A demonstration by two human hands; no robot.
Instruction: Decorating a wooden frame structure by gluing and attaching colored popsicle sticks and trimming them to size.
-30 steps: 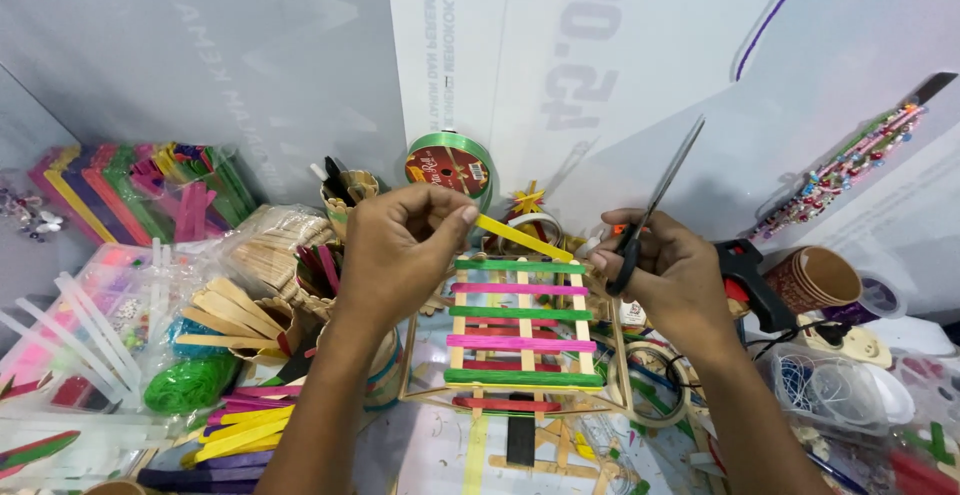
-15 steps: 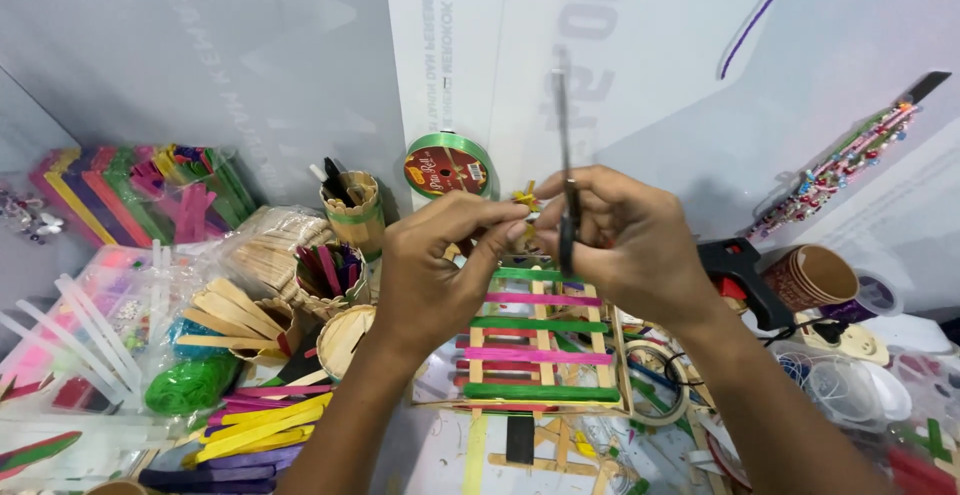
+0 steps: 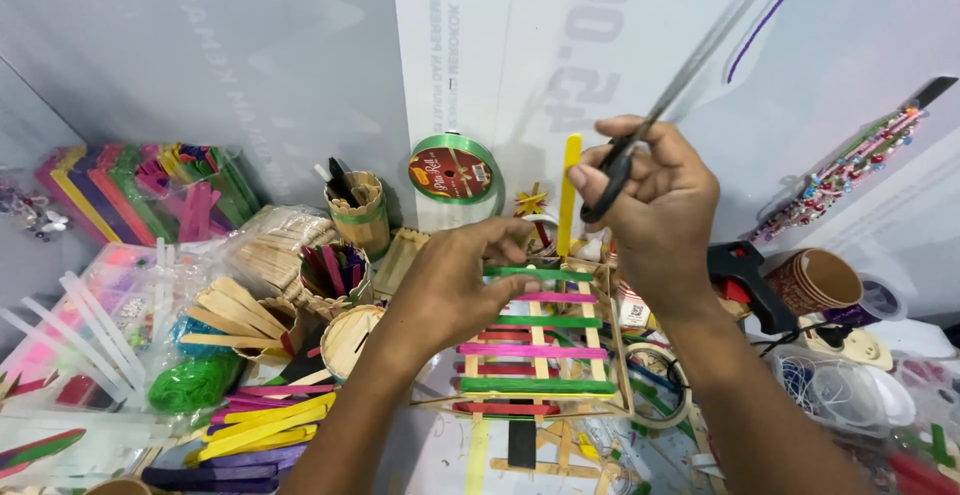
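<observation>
Our right hand [image 3: 650, 200] has lifted away from the stick frame [image 3: 540, 340] and now sits above its top right corner, fingers closed through the handles of the scissors [image 3: 665, 105], blades pointing up. A yellow stick [image 3: 569, 195] stands upright just left of that hand. Our left hand [image 3: 455, 280], half a second ago pinched together with the right, has dropped to the frame's top left edge, fingers curled onto the top green slat [image 3: 525, 272]. So the snipping pauses; the frame rests on the worktop [image 3: 440, 445].
</observation>
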